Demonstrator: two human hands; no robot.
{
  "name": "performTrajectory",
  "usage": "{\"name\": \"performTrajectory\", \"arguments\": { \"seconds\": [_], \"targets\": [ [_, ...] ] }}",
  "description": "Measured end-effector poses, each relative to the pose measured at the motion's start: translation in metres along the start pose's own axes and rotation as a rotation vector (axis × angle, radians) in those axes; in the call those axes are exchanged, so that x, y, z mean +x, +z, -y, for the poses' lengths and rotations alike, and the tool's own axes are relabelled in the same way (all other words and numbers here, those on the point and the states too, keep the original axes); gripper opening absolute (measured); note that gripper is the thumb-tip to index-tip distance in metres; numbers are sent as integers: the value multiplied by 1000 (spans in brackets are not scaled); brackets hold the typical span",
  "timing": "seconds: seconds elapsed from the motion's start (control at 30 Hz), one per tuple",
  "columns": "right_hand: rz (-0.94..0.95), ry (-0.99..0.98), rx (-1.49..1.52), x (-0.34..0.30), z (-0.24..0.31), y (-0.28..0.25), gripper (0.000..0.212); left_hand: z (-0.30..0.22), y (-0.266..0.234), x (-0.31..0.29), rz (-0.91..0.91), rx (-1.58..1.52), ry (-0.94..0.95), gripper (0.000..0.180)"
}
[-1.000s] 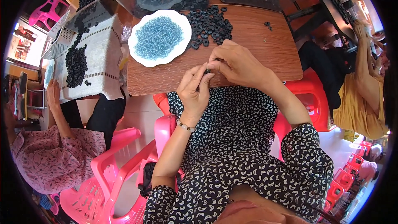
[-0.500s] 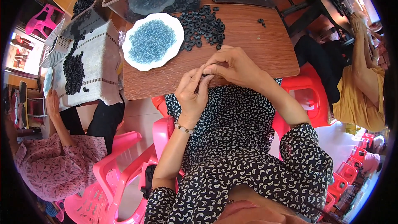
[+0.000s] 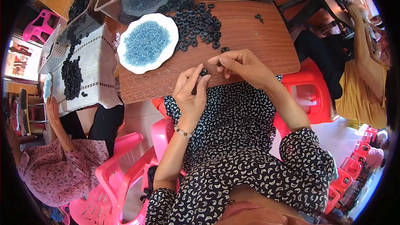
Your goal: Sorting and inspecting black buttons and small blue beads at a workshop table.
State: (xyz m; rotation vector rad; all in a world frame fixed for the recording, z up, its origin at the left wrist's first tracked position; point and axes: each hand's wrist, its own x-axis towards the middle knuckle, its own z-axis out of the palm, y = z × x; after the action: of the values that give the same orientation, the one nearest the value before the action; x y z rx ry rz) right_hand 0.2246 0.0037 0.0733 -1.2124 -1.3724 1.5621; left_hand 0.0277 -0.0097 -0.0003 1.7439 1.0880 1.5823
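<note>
My left hand (image 3: pixel 189 93) pinches a small black plastic part (image 3: pixel 203 72) between thumb and fingertips, its round face turned up. To its right, my right hand (image 3: pixel 246 67) is closed at thumb and forefinger on a small dark piece (image 3: pixel 219 63), whose kind is too small to make out. The hands are apart, over the table's near edge. One loose black part (image 3: pixel 225 49) lies just beyond the right fingertips. Beyond the hands spreads a pile of similar black parts (image 3: pixel 198 27), beside a white scalloped plate (image 3: pixel 174 33) of small clear bluish pieces (image 3: pixel 146 43).
Clear plastic bins (image 3: pixel 158 0) of black parts stand along the far side of the brown wooden table (image 3: pixel 258 46). A few dark bits (image 3: pixel 259 18) lie at its far right. Co-workers sit left and right; the left one's cloth-covered table (image 3: pixel 98 64) holds more black parts.
My hands were together at the fingertips; now they are apart, the right one moved to the right. The black part in my left hand now shows. The view has shifted slightly.
</note>
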Motion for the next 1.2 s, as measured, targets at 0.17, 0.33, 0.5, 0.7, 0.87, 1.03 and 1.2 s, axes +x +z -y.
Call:
{"name": "performTrajectory", "arguments": {
  "seconds": [0.17,0.33,0.5,0.7,0.87,1.03,1.2],
  "targets": [
    [-46,36,78,-11,6,7,30,-4,0,-2,13,-1,0,32],
    [-57,25,105,-14,0,4,26,-10,3,-3,36,-94,-64,31],
    [-72,-12,218,-17,-2,13,27,-12,3,-4,70,-126,-90,30],
    [-65,-48,111,-19,-5,10,25,-14,5,-3,73,-82,-1,32],
    [-76,-58,50,-21,-5,10,23,-10,6,-4,91,-58,60,35],
    [-89,-80,-30,-20,-6,8,20,-6,6,-6,124,-29,73,37],
    [-135,-64,-117,-23,-7,9,19,-8,7,-4,141,-2,151,38]
  ]
}}
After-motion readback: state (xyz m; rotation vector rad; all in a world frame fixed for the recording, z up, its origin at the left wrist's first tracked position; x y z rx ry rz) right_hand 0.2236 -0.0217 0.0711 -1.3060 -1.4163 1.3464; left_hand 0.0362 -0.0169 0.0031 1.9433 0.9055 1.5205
